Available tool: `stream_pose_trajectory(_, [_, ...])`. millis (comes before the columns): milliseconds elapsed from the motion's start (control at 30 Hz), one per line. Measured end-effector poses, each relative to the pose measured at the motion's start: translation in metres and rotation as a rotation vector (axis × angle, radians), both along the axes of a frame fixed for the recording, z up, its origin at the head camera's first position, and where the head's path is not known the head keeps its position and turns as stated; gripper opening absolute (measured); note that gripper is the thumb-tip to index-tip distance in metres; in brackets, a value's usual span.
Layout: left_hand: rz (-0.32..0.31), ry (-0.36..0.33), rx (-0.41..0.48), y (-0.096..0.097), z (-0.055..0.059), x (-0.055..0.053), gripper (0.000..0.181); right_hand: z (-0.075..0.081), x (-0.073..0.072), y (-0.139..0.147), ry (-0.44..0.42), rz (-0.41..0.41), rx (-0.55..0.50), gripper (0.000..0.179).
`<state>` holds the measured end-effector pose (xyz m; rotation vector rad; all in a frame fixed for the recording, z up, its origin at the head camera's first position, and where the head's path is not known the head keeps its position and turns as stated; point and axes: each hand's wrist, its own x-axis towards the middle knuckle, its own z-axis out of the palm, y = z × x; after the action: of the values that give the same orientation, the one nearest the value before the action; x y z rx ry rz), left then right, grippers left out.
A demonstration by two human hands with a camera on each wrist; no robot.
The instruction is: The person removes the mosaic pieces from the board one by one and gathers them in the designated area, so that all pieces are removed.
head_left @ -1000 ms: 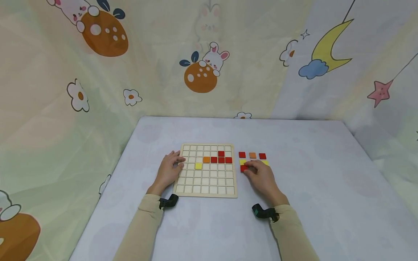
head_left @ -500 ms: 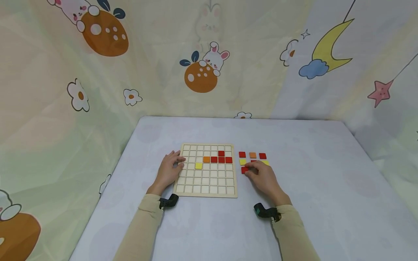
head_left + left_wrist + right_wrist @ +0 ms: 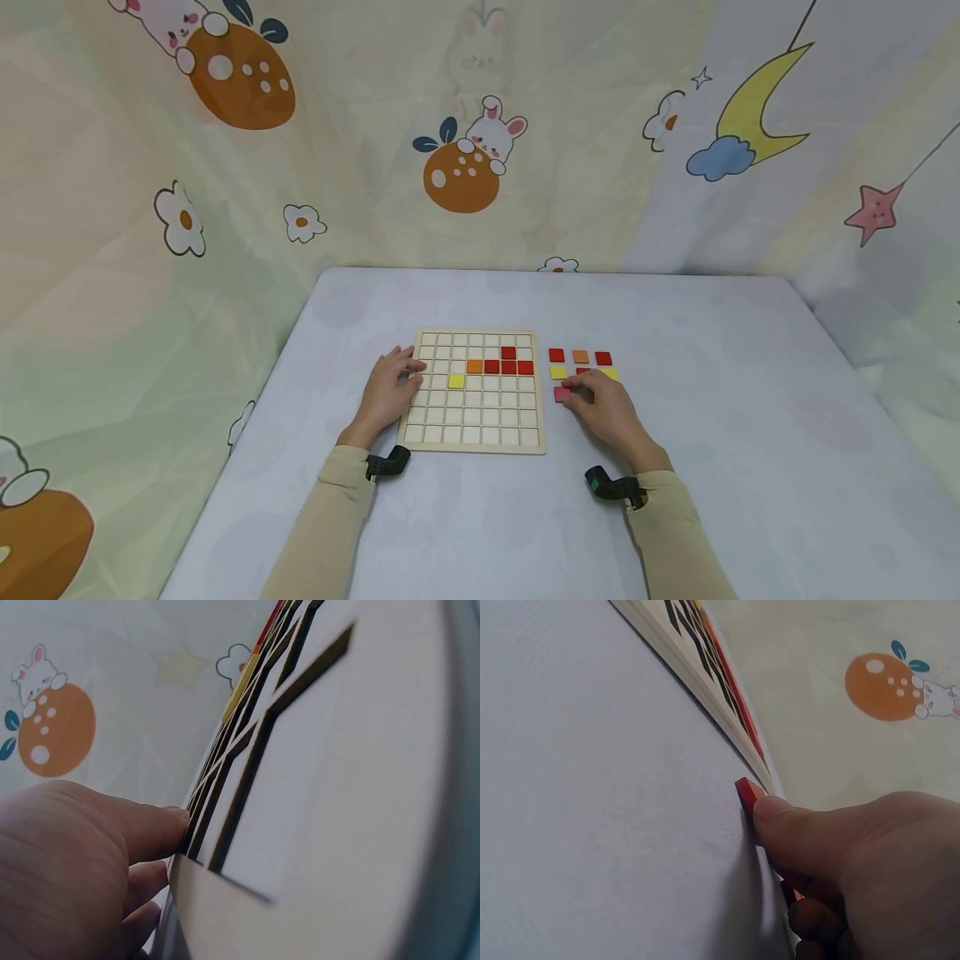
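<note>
The step in hand seems to be taking up a red tile with the right hand, right of centre in the frame, just beside the lower right edge of the board. The right thumb and fingers pinch this tile by its right side. It sits at the near left end of the loose tiles, below a yellow tile; in the right wrist view it stands apart from the board, and I cannot tell whether it is fully off the table. The tile looks square, so it has no clear long axis. From the head view its sides run roughly with the frame; in the right wrist view its thick edge slants from upper left to lower right, as if tilted. The left hand rests at the board's left edge, fingers loosely bent and slightly spread, the thumb touching the rim, apparently steadying it. On the board, four red tiles, an orange tile and another yellow one sit in squares. If the tile is bound for the board, the next move calls for a firm pinch, a lift over the rim, and squaring it flat to a cell.
</note>
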<state>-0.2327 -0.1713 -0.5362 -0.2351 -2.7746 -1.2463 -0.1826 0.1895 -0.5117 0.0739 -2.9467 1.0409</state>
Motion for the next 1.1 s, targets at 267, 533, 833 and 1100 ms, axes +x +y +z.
stream_pose_trajectory(267, [-0.006,0.009,0.005,-0.0005,-0.0002,-0.0005,0.019,-0.0006,0.0003,0.0018,-0.006,0.022,0.016,0.03])
stream_pose_trajectory(533, [-0.006,0.002,0.006,-0.0008,0.001,0.0,0.019,-0.0009,0.0,0.0022,0.006,0.039,0.024,0.029])
stream_pose_trajectory(833, [-0.001,-0.003,0.005,0.0,0.0008,0.0,0.018,-0.0024,-0.0005,0.002,0.018,0.04,0.024,0.029])
stream_pose_trajectory(1100, [0.002,0.007,0.006,0.0004,-0.0019,-0.0006,0.018,-0.004,-0.0007,0.0029,0.032,0.036,0.008,0.027])
